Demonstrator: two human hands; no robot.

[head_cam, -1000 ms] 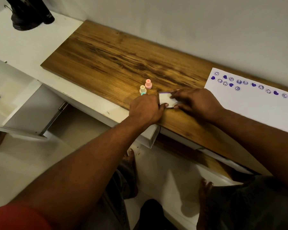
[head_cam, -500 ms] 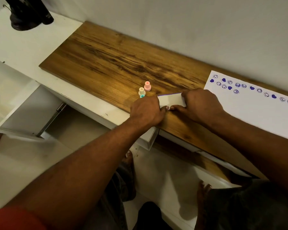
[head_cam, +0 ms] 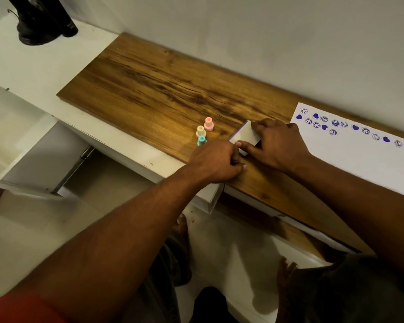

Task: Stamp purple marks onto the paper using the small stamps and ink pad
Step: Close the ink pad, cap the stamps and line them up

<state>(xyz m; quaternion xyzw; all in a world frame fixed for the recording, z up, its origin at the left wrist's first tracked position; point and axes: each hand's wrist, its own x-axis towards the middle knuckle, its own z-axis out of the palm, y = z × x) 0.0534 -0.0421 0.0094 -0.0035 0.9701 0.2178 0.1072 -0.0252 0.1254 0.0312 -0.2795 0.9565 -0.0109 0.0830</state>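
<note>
— wood desk (head_cam: 149, 94) by a pale wall. where's the pad (head_cam: 244, 135)?
— near the front edge, tilted. left hand (head_cam: 216, 159) pinches its near corner, right hand (head_cam: 280, 145) grips the far side.
— stamps (head_cam: 200, 131)?
— three, just left of it. purple-marked paper (head_cam: 359, 164) lies at right.

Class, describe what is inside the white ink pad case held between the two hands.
Only a purple strip shows along the left edge of the ink pad case. Its own white top, the right hand and the left hand hide the rest of the inside.
</note>
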